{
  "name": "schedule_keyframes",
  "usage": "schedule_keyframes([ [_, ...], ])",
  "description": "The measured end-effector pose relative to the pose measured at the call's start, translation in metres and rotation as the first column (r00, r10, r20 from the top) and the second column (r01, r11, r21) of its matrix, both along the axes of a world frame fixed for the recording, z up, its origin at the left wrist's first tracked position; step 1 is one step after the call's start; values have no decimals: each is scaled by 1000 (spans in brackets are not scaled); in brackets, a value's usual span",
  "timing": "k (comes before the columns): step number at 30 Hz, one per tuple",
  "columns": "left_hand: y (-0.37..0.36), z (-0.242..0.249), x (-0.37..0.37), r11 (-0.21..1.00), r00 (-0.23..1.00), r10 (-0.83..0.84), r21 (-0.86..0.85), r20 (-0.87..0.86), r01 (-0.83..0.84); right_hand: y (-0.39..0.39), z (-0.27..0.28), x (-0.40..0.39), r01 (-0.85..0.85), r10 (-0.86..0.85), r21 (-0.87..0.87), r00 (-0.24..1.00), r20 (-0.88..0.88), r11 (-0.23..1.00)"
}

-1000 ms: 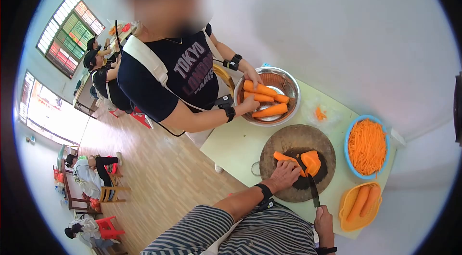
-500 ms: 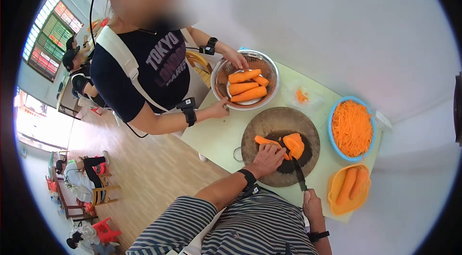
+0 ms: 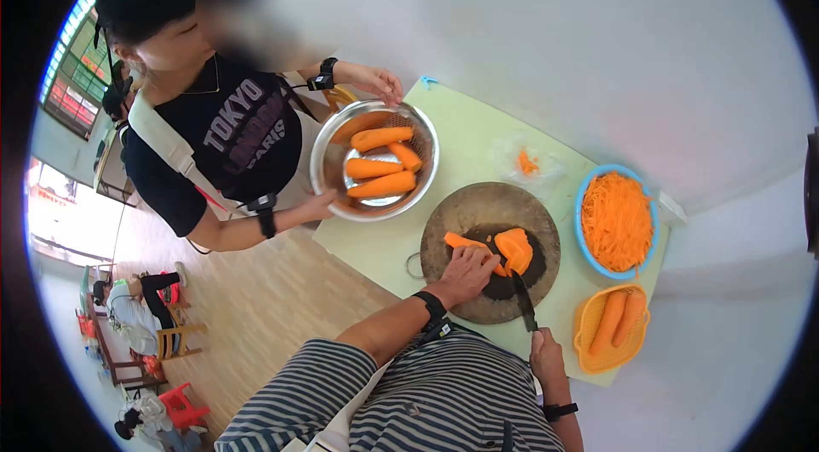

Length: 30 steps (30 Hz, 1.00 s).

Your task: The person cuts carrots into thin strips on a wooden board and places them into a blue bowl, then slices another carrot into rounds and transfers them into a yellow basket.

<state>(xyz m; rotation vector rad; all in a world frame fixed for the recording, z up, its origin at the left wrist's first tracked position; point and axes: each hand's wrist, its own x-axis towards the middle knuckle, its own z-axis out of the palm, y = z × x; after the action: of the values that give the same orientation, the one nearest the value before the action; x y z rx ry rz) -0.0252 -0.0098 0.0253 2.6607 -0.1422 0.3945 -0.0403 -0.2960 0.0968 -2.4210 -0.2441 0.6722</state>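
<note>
On the round cutting board [image 3: 448, 217] my left hand [image 3: 467, 272] presses down on a piece of carrot [image 3: 461, 241], fingers bent over it. My right hand [image 3: 546, 354] is closed round the handle of a knife [image 3: 524, 302], whose blade rests at the cut end of the carrot. Orange slices [image 3: 514, 251] lie in a fanned pile beside the blade, on a dark patch of the board.
A co-worker [image 3: 247, 123] holds a metal bowl [image 3: 317, 163] of peeled carrots at the table's left edge. A blue basin [image 3: 583, 234] of shredded carrot and a yellow basket [image 3: 583, 328] with two carrots stand right. A plastic bag [image 3: 548, 174] with orange bits lies behind the board.
The co-worker has lifted the metal bowl and moved it left, off most of the table. My hands stay at the carrot and knife. The view has shifted slightly.
</note>
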Motion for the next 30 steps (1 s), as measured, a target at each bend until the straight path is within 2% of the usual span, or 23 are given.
schedule_keyframes([
  [2,-2,2,5,1000,988,-11,13,-155,13,-1,-3,2,-9,9,-71,1000,-2,997],
  [5,0,-7,5,1000,998,-16,7,-60,17,-4,-9,3,-13,13,-18,1000,-6,1000],
  [6,0,-3,5,1000,991,-28,-4,-129,28,0,-4,4,-18,18,-17,1000,0,1000],
  [8,5,1,5,999,997,-10,33,-76,12,4,1,7,-20,20,-10,999,-31,1000],
  [9,4,2,6,998,1000,-13,61,-21,15,3,5,7,-3,2,-12,998,-60,1000],
  [13,-2,-4,17,998,998,-56,37,-39,57,-12,1,8,-28,27,-75,1000,-6,997],
  [15,8,4,22,991,954,-136,-22,-269,135,-20,-29,12,-164,170,-74,982,82,984],
  [17,5,-1,22,991,967,-85,82,-241,107,-22,-42,18,-111,111,-115,994,-9,987],
  [19,1,-17,23,996,997,-46,78,-56,51,-24,-43,17,-79,80,-21,994,73,997],
  [20,7,-14,30,994,998,-52,90,-35,55,-20,-40,24,-72,73,-11,993,95,997],
  [22,3,-12,24,996,993,-56,70,-103,63,-26,-30,22,-24,16,-52,990,-140,998],
  [23,1,-11,22,996,993,-55,59,-109,62,-25,-25,19,-26,17,-63,989,-147,998],
  [25,3,-6,21,996,992,-39,81,-123,49,-9,-6,17,-45,45,-9,998,45,999],
  [27,2,-7,20,997,983,-41,52,-179,51,-2,10,15,-28,28,-23,1000,-3,999],
  [30,3,-6,20,998,992,-38,39,-117,43,-2,2,15,-39,39,-26,999,-3,999],
])
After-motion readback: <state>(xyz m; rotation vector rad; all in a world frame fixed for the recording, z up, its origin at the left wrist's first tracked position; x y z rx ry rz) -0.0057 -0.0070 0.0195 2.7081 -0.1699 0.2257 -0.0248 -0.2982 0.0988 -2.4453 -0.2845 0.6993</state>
